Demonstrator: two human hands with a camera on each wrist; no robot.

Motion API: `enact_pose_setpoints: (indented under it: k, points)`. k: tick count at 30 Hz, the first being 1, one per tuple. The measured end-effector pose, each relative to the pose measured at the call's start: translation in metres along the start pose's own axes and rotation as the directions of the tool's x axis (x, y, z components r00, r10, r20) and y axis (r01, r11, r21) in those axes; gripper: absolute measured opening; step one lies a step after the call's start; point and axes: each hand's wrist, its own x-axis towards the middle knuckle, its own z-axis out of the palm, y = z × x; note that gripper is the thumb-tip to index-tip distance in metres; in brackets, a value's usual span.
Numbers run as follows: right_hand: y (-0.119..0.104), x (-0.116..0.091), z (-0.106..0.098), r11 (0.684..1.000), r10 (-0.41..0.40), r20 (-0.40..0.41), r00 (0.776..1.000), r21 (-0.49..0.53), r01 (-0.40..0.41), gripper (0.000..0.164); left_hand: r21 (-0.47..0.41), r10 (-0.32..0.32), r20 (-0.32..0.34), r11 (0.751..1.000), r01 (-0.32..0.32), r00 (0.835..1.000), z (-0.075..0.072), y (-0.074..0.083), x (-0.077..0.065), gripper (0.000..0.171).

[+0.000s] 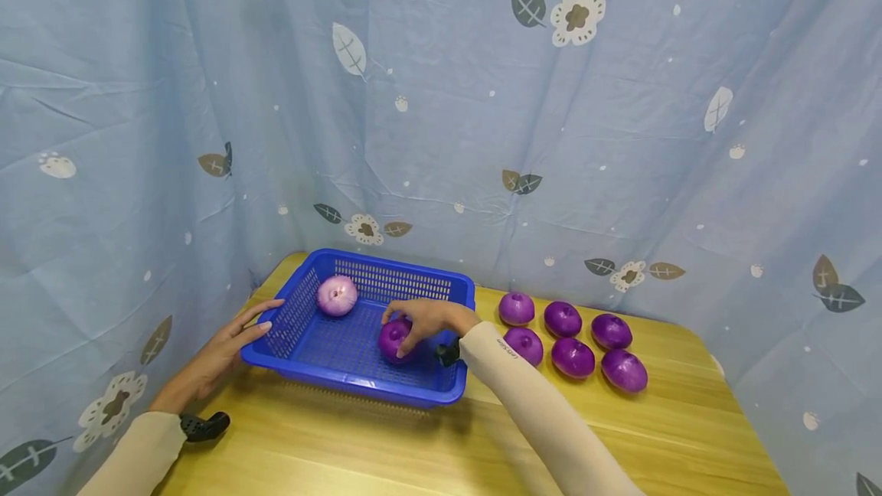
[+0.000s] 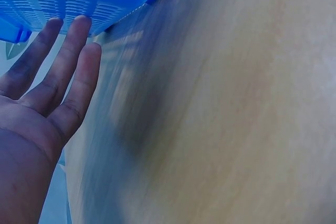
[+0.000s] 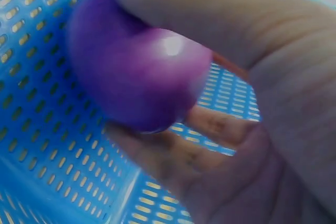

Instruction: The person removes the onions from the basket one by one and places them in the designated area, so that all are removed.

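Observation:
A blue plastic basket (image 1: 358, 385) stands on the wooden table, with one pale purple onion (image 1: 337, 296) in its far left corner. My right hand (image 1: 430, 318) grips a dark purple onion (image 1: 395, 340) inside the basket; in the right wrist view the thumb and fingers curl round this onion (image 3: 136, 72). At the basket's left rim is my left hand (image 1: 223, 347), its fingertips touching the edge. The left wrist view shows the fingers (image 2: 68, 66) fairly straight against the slotted basket wall (image 2: 79, 1).
Several purple onions (image 1: 573, 358) sit in two rows on the table (image 1: 689, 419), right of the basket. A blue flowered curtain (image 1: 441, 98) hangs behind and along the sides of the table. My right forearm crosses in front of the nearer left onion.

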Motion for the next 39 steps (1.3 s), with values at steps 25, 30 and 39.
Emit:
enact_pose_setpoints:
  k: [25,30,39]
  points:
    - [0.003,0.008,0.002,0.997,-0.014,-0.242,0.970,-0.080,-0.006,0.065,0.003,0.015,0.008,1.000,-0.015,1.000,0.002,0.000,0.003,0.056]
    - [0.005,0.002,-0.007,0.999,-0.022,-0.283,0.959,-0.039,0.011,0.064,0.006,0.020,0.013,1.000,-0.020,1.000,0.002,0.000,0.002,0.055]
    - [0.003,-0.019,-0.022,0.999,-0.005,-0.343,0.939,0.033,0.017,0.068,-0.004,0.024,0.016,1.000,-0.024,1.000,-0.002,-0.004,0.000,0.054]
